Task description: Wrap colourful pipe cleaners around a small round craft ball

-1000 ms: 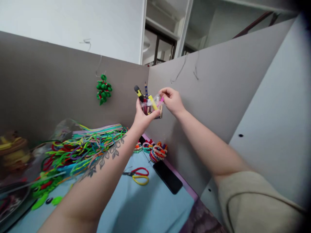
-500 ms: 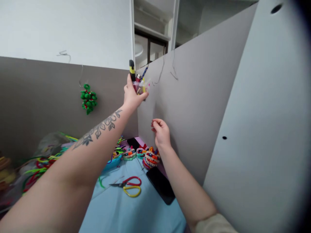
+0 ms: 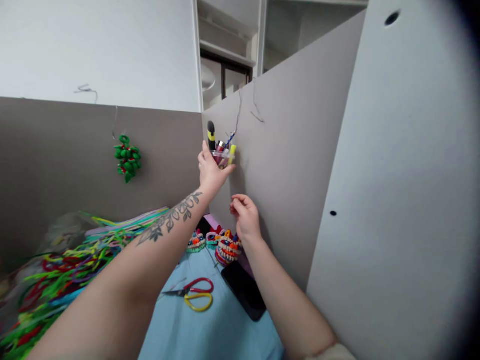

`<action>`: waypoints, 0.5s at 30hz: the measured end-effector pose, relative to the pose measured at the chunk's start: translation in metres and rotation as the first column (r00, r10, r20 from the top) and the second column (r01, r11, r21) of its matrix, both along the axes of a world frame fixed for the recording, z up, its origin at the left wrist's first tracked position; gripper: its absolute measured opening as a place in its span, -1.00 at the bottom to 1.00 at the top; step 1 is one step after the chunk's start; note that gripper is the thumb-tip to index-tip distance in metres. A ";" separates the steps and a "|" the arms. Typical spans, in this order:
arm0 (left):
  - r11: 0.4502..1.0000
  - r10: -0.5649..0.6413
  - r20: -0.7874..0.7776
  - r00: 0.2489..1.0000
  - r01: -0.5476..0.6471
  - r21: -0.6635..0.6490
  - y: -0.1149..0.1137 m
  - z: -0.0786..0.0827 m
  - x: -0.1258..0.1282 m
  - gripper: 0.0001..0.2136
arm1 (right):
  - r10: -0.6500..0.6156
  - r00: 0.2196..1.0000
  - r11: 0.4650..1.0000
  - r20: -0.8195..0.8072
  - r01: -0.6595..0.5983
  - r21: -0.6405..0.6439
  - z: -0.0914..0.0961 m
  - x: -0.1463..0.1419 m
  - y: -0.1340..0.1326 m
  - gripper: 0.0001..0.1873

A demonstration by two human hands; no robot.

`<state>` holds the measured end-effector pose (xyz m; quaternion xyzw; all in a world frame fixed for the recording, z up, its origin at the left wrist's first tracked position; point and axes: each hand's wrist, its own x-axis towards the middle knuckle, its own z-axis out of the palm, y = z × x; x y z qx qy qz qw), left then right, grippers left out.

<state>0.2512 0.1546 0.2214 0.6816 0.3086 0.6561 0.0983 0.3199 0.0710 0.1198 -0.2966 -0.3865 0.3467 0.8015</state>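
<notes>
My left hand (image 3: 213,172) is stretched out toward the corner of the partitions, its fingers wrapped round a clear cup (image 3: 224,156). Out of the cup stick a black-and-yellow tool handle (image 3: 211,135), a yellow marker-like stick (image 3: 232,152), a blue patterned pen (image 3: 230,139) and some red items. Lower and to the right, my right hand (image 3: 245,215) is raised near the grey panel, thumb and fingertips pinched together. Whatever it may hold is too small to make out. Below it lie colourful pipe-cleaner figures (image 3: 228,250) and a black phone (image 3: 244,291).
Scissors (image 3: 191,294) with red and yellow handles lie on the blue cloth (image 3: 187,335). A heap of coloured pipe cleaners (image 3: 82,265) fills the left side. A green ornament (image 3: 127,157) hangs on the left partition by a wire. Bent wires (image 3: 257,107) hang over the right partition (image 3: 292,125).
My left hand has come down and slightly right with the cup. The right hand stays pinched, a little lower in view. The view has shifted, uncovering more of the pipe-cleaner heap.
</notes>
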 end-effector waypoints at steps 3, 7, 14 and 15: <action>0.999 -0.027 0.028 0.999 0.026 0.027 -0.002 -0.010 0.009 0.04 | -0.003 1.000 1.000 -0.014 0.003 -0.014 -0.005 0.001 0.001 -0.84; 0.996 -0.051 0.002 0.999 0.051 0.075 -0.008 -0.027 0.008 0.07 | -0.004 1.000 1.000 -0.014 0.004 -0.005 -0.011 0.001 0.002 -0.85; 0.993 -0.113 -0.036 0.993 0.111 -0.031 -0.026 -0.068 -0.027 0.00 | -0.031 0.999 0.999 0.029 0.031 -0.024 -0.022 -0.005 0.007 -0.82; 0.990 -0.107 -0.022 0.994 0.105 -0.090 -0.035 -0.077 -0.038 -0.05 | -0.037 0.999 0.999 0.032 0.037 -0.030 -0.023 -0.005 0.007 -0.81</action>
